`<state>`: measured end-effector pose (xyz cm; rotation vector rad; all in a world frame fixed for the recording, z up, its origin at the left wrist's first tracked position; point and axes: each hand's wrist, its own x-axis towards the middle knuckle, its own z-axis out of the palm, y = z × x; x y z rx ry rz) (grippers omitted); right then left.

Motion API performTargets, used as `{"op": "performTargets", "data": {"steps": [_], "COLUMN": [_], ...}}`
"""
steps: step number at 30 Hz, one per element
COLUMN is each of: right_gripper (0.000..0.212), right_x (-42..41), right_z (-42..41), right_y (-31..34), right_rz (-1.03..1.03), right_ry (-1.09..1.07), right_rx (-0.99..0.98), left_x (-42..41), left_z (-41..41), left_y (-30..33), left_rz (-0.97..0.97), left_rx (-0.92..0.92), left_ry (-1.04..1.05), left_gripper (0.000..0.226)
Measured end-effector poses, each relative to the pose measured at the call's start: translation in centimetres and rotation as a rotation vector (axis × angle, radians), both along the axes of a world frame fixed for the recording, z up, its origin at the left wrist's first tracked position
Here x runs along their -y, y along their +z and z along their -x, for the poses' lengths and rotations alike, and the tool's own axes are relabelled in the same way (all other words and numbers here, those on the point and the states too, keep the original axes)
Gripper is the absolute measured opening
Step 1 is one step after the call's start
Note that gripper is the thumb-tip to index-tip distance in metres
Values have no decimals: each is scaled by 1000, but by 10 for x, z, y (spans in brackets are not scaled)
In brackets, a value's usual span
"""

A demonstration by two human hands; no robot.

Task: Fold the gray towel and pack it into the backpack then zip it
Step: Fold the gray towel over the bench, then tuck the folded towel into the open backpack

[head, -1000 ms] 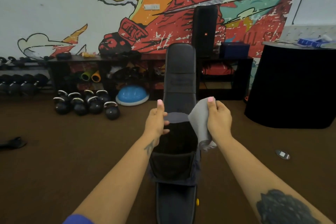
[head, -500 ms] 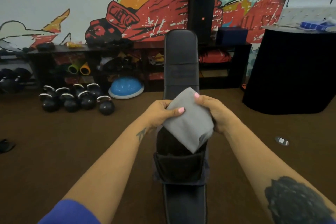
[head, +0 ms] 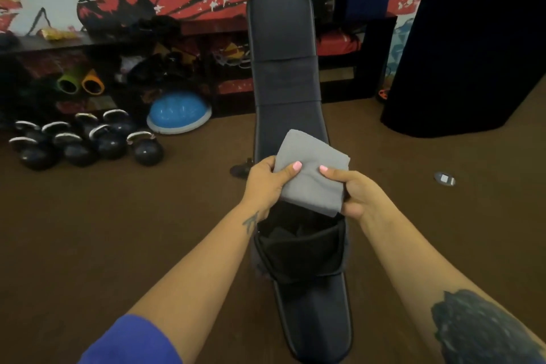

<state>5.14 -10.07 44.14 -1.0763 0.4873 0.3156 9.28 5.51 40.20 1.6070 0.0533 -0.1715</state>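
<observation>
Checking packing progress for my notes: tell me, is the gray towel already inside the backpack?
No, the gray towel is held folded by the left hand and right hand above the open backpack.

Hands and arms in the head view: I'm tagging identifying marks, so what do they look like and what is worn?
Both hands, left hand and right hand, are bare with pink-painted thumbnails. The left arm has a small dark tattoo near the wrist and a blue sleeve higher up. The right forearm bears a large dark tattoo.

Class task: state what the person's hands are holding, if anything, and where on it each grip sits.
The folded gray towel: left hand on its left edge, right hand on its right.
</observation>
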Motion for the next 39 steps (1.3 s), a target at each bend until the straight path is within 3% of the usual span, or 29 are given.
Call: {"op": "performTargets", "data": {"steps": [3, 8, 12, 16, 19, 23, 26, 30, 33, 35, 39], "right_gripper": [15, 10, 25, 27, 11, 8, 35, 14, 28, 25, 41], "right_x": [7, 15, 38, 65, 78, 82, 76, 61, 51, 48, 45], "right_z": [-5, -16, -39, -67, -84, -108, -128, -155, -182, -204, -241], "right_y": [-25, -58, -86, -120, -141, -160, -171, -176, -177, -178, -186], "right_rz": [-5, 109, 269, 568, 868, 1071, 1231, 1356, 1412, 1398, 1325], "right_ry": [-29, 19, -49, -45, 86, 288, 480, 674, 804, 844, 860], "right_rx": [-104, -222, -192, -111, -23, 110, 194, 326, 294, 177, 82], "left_x": [9, 17, 16, 12, 15, 19, 25, 38, 49, 55, 59], "left_z": [-7, -22, -34, -43, -50, -68, -79, -93, -103, -105, -103], "left_y": [-20, -61, -102, -152, -181, -205, -215, -230, -244, -251, -259], "left_rz": [-29, -154, -178, -309, -353, -590, -848, -1110, -1121, -1128, -1195], "left_rx": [-26, -62, -366, -481, -522, -416, -238, -29, -77, -146, -176], "left_ry": [-45, -86, -158, -122, -72, -90, -177, -474, -570, -591, -648], "left_gripper": [23, 31, 35, 15, 25, 45, 55, 62, 78, 81, 52]}}
